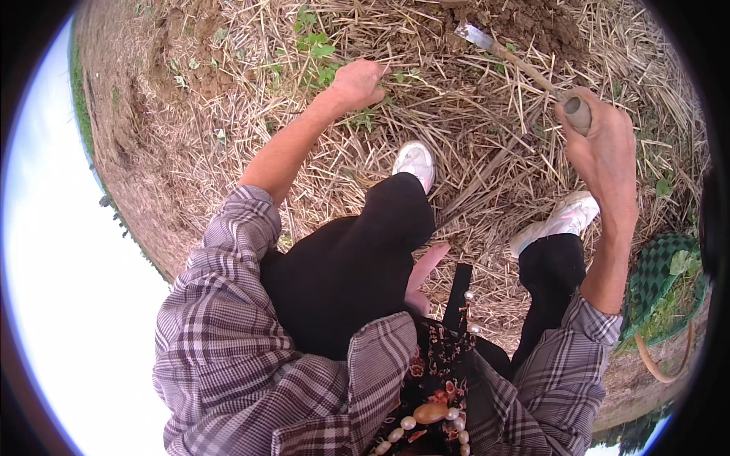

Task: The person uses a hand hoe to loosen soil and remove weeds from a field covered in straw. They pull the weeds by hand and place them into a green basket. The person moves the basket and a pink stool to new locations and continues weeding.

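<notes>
My right hand (pixel 604 134) is wrapped around the rounded handle of a hand digging tool (pixel 522 65). Its brownish shaft points up and left to a narrow, pale metal blade (pixel 474 36), beside loose brown soil (pixel 530 28). My left hand (pixel 359 84) is low over the straw, its fingers curled, at the edge of a patch of green leafy weeds (pixel 319 48). Thin stems and straw lie by its fingertips; whether any is held between them is hidden.
Dry cut straw (pixel 485 131) covers the ground around my white shoes (pixel 414 159). A green checkered basket or bag (pixel 661 273) holding leafy plants is at the right, near a curved tan handle (pixel 664 373). Something pink (pixel 428 265) shows between my legs.
</notes>
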`<act>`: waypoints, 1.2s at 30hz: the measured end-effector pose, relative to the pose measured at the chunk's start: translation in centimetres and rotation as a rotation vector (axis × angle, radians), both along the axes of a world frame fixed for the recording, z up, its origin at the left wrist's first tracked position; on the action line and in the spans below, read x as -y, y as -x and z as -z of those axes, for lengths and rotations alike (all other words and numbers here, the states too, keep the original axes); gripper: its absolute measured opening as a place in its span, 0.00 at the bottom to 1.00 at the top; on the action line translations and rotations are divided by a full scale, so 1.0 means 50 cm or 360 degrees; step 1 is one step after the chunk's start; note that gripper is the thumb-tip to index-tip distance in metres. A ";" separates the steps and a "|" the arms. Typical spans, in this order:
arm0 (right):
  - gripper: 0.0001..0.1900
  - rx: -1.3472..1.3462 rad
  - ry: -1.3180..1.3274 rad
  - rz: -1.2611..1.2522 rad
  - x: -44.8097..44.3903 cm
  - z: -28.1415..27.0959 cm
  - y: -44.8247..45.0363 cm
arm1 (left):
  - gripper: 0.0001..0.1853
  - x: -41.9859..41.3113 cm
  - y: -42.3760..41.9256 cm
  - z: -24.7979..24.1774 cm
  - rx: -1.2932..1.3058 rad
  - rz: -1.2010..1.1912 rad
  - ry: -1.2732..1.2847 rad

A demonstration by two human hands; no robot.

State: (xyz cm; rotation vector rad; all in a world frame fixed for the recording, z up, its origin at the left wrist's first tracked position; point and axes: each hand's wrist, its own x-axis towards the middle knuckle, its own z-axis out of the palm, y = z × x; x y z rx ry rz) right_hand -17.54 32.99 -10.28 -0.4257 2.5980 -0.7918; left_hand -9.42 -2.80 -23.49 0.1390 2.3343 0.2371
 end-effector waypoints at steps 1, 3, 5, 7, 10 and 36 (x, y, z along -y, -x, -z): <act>0.07 -0.0002 0.0009 -0.0010 -0.002 0.001 0.000 | 0.21 0.025 -0.006 -0.006 -0.0133 -0.0059 -0.0108; 0.06 -0.0015 0.0025 -0.0073 -0.002 -0.008 0.001 | 0.23 0.085 -0.014 -0.027 -0.0049 -0.0311 -0.0123; 0.07 -0.0018 0.0028 -0.0132 -0.008 -0.016 -0.004 | 0.24 0.109 -0.018 -0.070 0.0047 -0.0854 -0.0239; 0.07 -0.0026 0.0069 -0.0212 -0.009 -0.024 -0.010 | 0.25 0.127 -0.039 -0.131 -0.0235 -0.1306 0.0147; 0.07 0.0003 0.0129 -0.0202 0.001 -0.037 -0.029 | 0.22 0.224 -0.042 -0.174 -0.0200 -0.1584 -0.0294; 0.08 -0.0092 0.0146 -0.0318 0.184 0.045 -0.061 | 0.23 0.286 -0.061 -0.272 -0.1246 -0.2340 -0.1428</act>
